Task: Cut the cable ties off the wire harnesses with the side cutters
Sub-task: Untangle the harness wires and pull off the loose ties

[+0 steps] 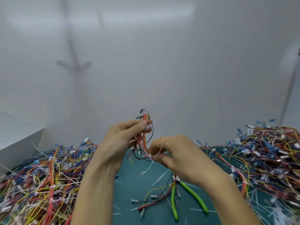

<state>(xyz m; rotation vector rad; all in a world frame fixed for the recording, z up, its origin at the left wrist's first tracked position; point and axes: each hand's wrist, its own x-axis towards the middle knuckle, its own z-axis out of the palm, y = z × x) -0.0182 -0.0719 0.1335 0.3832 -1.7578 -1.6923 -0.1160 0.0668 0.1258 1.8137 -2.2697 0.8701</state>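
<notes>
**Tie in the Fingers, Cutters on the Mat**

A person works a wire harness (143,137) free of its binding above a green tabletop (139,189). The left hand (123,140) holds the bundle upright in the air, its grip closed round the upper wires. The right hand (177,153) pinches a white cable tie (151,155) at the bundle's lower end, the tail curving up past the knuckles. Motion blur makes it impossible to tell whether the tie is already severed or only being tugged.

The side cutters (193,196), green-handled, lie on the tabletop below the right wrist, in neither hand. White offcuts (155,181) lie scattered around them, beside a loose harness (155,198). Tangled heaps of harnesses rise to the left (45,176) and right (263,156).

The step in hand looks like pulling a tie clear of the wires. If it comes away, the next move calls for dropping the scrap. If it holds, the right hand must let go and take up the cutters, nipping the strap without nicking the insulation
</notes>
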